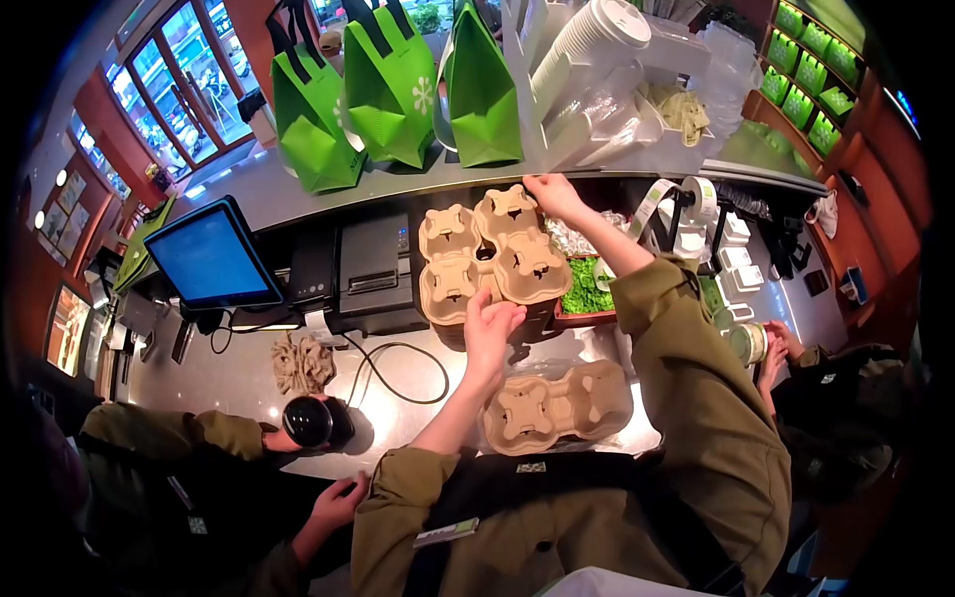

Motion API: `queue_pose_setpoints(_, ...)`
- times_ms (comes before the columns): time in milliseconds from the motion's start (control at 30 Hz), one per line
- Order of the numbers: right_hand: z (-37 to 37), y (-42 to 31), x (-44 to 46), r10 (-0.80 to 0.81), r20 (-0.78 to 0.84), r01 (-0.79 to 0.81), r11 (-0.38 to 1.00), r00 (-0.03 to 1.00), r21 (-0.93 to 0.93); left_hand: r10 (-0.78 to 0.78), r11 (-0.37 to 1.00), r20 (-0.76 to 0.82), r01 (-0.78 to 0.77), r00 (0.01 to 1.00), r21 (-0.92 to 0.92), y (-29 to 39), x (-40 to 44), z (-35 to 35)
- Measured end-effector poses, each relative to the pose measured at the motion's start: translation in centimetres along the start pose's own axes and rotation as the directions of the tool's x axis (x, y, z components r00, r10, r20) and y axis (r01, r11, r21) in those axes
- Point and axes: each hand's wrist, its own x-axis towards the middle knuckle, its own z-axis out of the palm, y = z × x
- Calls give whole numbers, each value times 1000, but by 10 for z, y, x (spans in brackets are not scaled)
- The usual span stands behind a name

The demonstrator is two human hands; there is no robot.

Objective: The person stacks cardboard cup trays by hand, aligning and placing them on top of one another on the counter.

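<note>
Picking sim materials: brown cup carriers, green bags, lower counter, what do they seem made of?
Brown cup carriers: likely molded paper pulp; matte, rounded relief. Green bags: nonwoven fabric or coated paper, can't tell; smooth, sharply creased. Lower counter: probably stainless steel; shiny, bright glare spots.

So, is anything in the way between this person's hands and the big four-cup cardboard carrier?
Nothing visible is. The left hand is at the near edge of the four-cup carrier, the right hand at its far right corner. The smaller two-cup carrier lies nearer the body, clear of both.
</note>
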Motion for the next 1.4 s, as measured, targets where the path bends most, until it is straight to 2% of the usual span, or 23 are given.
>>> queue_pose_setpoints(33,-1,5,-1,-50,41,55,986,998,-154,-11,1000,-15,11,1000,-17,1,1,1)
queue_pose_setpoints(100,10,15,-18,-345,6,332,896,939,-294,45,999,26,-45,999,3,2,-3,1)
queue_pose_setpoints(133,6,8,-31,-284,195,328,910,939,-253,65,998,46,-65,997,14,-1,-6,0)
queue_pose_setpoints(167,15,22,-36,-308,229,367,883,923,-292,74,995,76,-79,994,66,-7,-6,-3)
queue_pose_setpoints(233,20,11,-64,-160,275,265,877,948,-401,102,978,141,-125,985,167,-19,2,-9)
queue_pose_setpoints(367,30,-10,-82,-85,219,212,717,972,-664,72,942,152,-117,986,313,-23,1,-20)
queue_pose_setpoints(433,39,-10,-84,-157,162,224,604,974,-765,106,871,209,-192,972,453,-21,-4,-28)
queue_pose_setpoints(500,29,-22,-86,-60,211,201,626,976,-754,155,826,194,-234,969,512,-10,-23,-31)
queue_pose_setpoints(567,-2,-33,-96,-66,313,251,759,947,-601,164,799,139,-214,977,562,2,-50,-40)
queue_pose_setpoints(600,-20,-28,-112,-319,305,430,786,898,-444,133,806,85,-158,987,570,5,-66,-49)
queue_pose_setpoints(633,-41,-28,-133,-400,287,461,866,870,-193,102,811,33,-103,994,576,6,-83,-56)
queue_pose_setpoints(667,-59,-26,-158,-378,251,429,881,891,-197,69,767,-28,-34,997,640,5,-99,-60)
queue_pose_setpoints(700,-78,-21,-183,-312,253,354,925,916,-141,50,718,-91,27,995,696,4,-114,-61)
queue_pose_setpoints(733,-90,-6,-209,-163,222,187,978,961,-93,101,706,-79,-16,992,708,4,-124,-57)
queue_pose_setpoints(767,-94,16,-237,11,125,-7,999,992,-36,59,760,-123,35,991,649,-3,-131,-59)
queue_pose_setpoints(800,-93,36,-262,155,51,-154,988,987,-33,18,807,-164,83,986,584,-11,-135,-62)
queue_pose_setpoints(833,-88,43,-286,255,24,-256,963,967,85,-23,846,-200,126,979,519,-18,-137,-65)
queue_pose_setpoints(900,-80,56,-318,408,130,-428,877,904,220,5,786,-201,120,980,606,-21,-134,-69)
queue_pose_setpoints(1000,-76,56,-326,470,111,-482,839,876,253,30,672,-135,80,990,736,-9,-124,-64)
queue_pose_setpoints(1133,-82,70,-324,506,193,-541,768,841,343,-79,529,-55,89,995,844,7,-115,-62)
queue_pose_setpoints(1267,-92,85,-318,526,390,-655,612,755,443,-278,625,-119,273,953,731,10,-110,-68)
queue_pose_setpoints(1367,-96,80,-313,514,377,-626,722,771,295,-252,705,-91,247,964,665,9,-114,-68)
queue_pose_setpoints(1400,-102,73,-310,502,408,-635,703,762,321,-275,763,-119,292,954,577,14,-114,-65)
